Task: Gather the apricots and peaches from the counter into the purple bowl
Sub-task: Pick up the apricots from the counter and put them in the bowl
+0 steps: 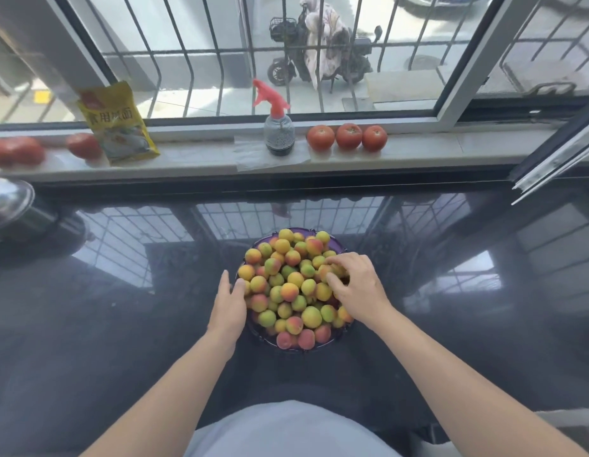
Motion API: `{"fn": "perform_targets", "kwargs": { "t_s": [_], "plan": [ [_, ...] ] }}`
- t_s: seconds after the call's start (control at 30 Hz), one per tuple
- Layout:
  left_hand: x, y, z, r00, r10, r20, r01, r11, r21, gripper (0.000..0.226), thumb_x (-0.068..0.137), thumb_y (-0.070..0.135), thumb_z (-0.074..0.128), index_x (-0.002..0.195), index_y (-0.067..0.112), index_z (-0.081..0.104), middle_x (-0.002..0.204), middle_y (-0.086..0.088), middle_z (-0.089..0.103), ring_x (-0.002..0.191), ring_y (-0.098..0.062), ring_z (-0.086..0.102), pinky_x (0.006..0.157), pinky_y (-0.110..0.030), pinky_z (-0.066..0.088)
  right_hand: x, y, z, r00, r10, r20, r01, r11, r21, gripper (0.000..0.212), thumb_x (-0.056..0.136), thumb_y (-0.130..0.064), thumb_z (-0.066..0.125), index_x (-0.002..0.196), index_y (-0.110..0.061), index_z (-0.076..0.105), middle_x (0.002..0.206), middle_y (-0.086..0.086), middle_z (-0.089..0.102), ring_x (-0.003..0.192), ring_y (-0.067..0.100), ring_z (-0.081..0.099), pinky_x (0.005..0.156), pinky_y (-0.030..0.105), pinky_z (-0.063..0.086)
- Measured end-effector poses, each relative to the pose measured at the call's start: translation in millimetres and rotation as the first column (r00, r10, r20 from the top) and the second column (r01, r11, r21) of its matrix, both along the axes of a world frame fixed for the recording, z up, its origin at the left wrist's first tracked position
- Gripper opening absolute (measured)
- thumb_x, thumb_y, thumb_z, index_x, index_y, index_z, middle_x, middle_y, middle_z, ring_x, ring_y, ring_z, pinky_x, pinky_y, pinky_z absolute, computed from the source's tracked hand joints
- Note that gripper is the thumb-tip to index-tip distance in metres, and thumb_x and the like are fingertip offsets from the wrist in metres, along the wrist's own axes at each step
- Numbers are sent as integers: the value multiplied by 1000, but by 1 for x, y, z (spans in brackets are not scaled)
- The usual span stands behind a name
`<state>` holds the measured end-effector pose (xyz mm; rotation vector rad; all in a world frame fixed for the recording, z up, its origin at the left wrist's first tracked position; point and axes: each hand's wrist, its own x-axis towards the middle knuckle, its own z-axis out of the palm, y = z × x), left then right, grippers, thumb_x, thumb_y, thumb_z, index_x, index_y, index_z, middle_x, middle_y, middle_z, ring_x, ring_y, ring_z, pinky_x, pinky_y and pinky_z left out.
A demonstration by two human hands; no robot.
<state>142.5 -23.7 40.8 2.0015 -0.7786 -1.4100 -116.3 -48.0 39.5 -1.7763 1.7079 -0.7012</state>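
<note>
Dark glossy worktop (121, 324) under a barred window, reflections all over it. Landmark: purple bowl (258, 334), centre of the worktop, just ahead of the person's body. Bowl heaped above its rim with apricots and peaches (288, 290); only slivers of purple rim show at its near and far edges.

Left hand (229, 306) at the bowl's left edge, fingers straight and relaxed, tips touching the outer fruit, gripping nothing. Right hand (357, 286) on the bowl's right side, on top of the pile, fingers (332, 282) curled around one fruit (326, 271); grasp partly hidden by the hand.

Wide bare worktop left, right and nearer than the bowl; no loose fruit visible there. Far left of the bowl, a metal pot lid (9, 202) at the frame edge.

Beyond the bowl the worktop ends at a dark raised edge, then a pale windowsill (435, 150). On the sill: spray bottle (277, 127) with a red trigger straight behind the bowl, three tomatoes (347, 136) behind-right, yellow packet (116, 123) and more tomatoes (83, 146) behind-left, blurred. Outside the bars, a parked scooter (319, 51).
</note>
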Motion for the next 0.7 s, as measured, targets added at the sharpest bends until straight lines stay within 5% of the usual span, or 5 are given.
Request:
{"fn": "perform_targets", "kwargs": {
  "t_s": [0.07,0.2,0.37,0.47,0.7],
  "plan": [
    [2,1,-6,992,71,-101,-66,997,45,62,111,53,39,168,45,16,172,7,32,152,-24,41,124,-57,35,-6,-1,2,971,-195,140,189,980,55,30,96,-28,61,126,-24,64,121,-10,58,117,12,49,102,30,41],
    [-3,8,-2,879,260,-400,-193,960,201,54,108,64,35,144,33,61,139,-2,70,122,-29,69,99,-55,57,-34,3,-6,813,-541,214,466,826,317,39,103,-37,47,138,-24,56,137,-1,53,129,20,50,113,42,38],
    [-13,22,12,805,307,-507,-193,945,265,68,105,75,23,133,36,70,133,-3,75,122,-35,69,99,-58,56,-45,49,-8,486,-731,479,81,584,808,54,105,-57,38,149,-26,43,144,4,55,127,32,56,106,57,47],
    [-15,26,17,776,342,-530,-203,931,303,67,106,74,22,132,35,69,132,-8,74,122,-40,67,96,-63,56,-30,64,4,463,-663,588,-95,623,777,52,102,-61,38,141,-32,55,137,2,64,122,33,63,97,62,52],
    [3,14,28,723,463,-512,-362,886,290,66,105,72,30,141,29,65,135,-11,71,121,-41,67,97,-64,56,14,26,22,602,-514,612,-165,669,725,41,101,-55,50,137,-37,56,133,-1,67,114,27,69,98,57,54]
  ]
}}
